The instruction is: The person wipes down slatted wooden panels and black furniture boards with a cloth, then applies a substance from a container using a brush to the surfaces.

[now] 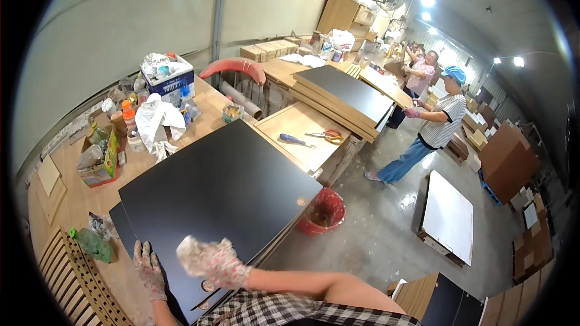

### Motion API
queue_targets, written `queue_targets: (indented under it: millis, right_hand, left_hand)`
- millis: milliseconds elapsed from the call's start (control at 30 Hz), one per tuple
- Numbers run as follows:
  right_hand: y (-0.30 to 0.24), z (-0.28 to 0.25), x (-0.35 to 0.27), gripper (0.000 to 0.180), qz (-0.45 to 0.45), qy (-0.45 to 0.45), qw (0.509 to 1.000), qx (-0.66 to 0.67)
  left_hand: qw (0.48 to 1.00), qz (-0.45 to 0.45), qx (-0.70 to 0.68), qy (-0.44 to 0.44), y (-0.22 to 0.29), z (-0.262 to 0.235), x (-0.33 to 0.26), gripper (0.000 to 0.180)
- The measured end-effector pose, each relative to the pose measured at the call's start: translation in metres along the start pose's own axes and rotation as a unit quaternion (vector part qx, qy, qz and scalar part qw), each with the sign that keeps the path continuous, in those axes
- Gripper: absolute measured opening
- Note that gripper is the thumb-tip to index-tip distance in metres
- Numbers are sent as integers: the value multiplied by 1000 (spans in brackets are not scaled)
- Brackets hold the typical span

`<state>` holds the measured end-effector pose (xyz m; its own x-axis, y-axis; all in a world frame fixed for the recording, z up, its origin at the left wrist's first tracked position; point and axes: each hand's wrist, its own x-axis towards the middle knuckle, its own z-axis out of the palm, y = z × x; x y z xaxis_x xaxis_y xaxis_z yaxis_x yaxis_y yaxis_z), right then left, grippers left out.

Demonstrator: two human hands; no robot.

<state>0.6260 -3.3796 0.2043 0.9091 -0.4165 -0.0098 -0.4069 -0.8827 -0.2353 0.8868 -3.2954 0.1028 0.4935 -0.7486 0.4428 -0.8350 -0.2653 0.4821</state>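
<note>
Black panel: the large, flat, matt-black rectangular panel (217, 169) lies on the pale wooden workbench (81, 200) right in front of me, on top of at least one more dark panel, its corners slightly out of line with the one beneath.
Panel face: much of it looks smooth and dark; I judge the work on it to be under way, but no clear line parts finished from unfinished, so how much is left I cannot tell.
Other panels: a stack of black-topped boards with wood-coloured edges (344, 93) lies beyond, and more dark panels (444, 302) stand low on my right; whether those are done does not show.
Right hand: my right hand (232, 271), in a pale glove with pink specks, is closed around a crumpled white cloth (202, 253), over the near part of the panel; the fingertips are hidden in the bunching.
Left hand: my left hand (148, 271), in a smudged pale glove, lies flat with fingers extended and slightly apart, at the near left edge; upper or lower panel, I cannot tell. It grips nothing that I can see.
</note>
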Motion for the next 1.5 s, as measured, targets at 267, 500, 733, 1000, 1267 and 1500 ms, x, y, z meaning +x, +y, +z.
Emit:
queue_targets:
  millis: [267, 500, 733, 1000, 1267, 1500]
  right_hand:
    - [200, -16, -75, 44, 193, 205, 927, -248]
    - [382, -22, -190, 33, 449, 377, 809, 41]
    - [366, -2, -164, 29, 408, 414, 759, 292]
    - [367, 24, -168, 25, 365, 401, 839, -47]
    - [330, -6, -153, 31, 437, 391, 806, 85]
    - [325, -6, -146, 24, 432, 386, 815, 25]
  left_hand:
    - [998, -24, -31, -49, -7, 2, 8, 42]
    - [897, -178, -403, -26, -14, 6, 11, 43]
    - [995, -71, 51, -51, 26, -7, 52, 34]
    - [990, 54, 129, -14, 88, 34, 121, 30]
    - [996, 71, 54, -27, 78, 140, 204, 38]
    - [993, 26, 100, -61, 82, 203, 286, 51]
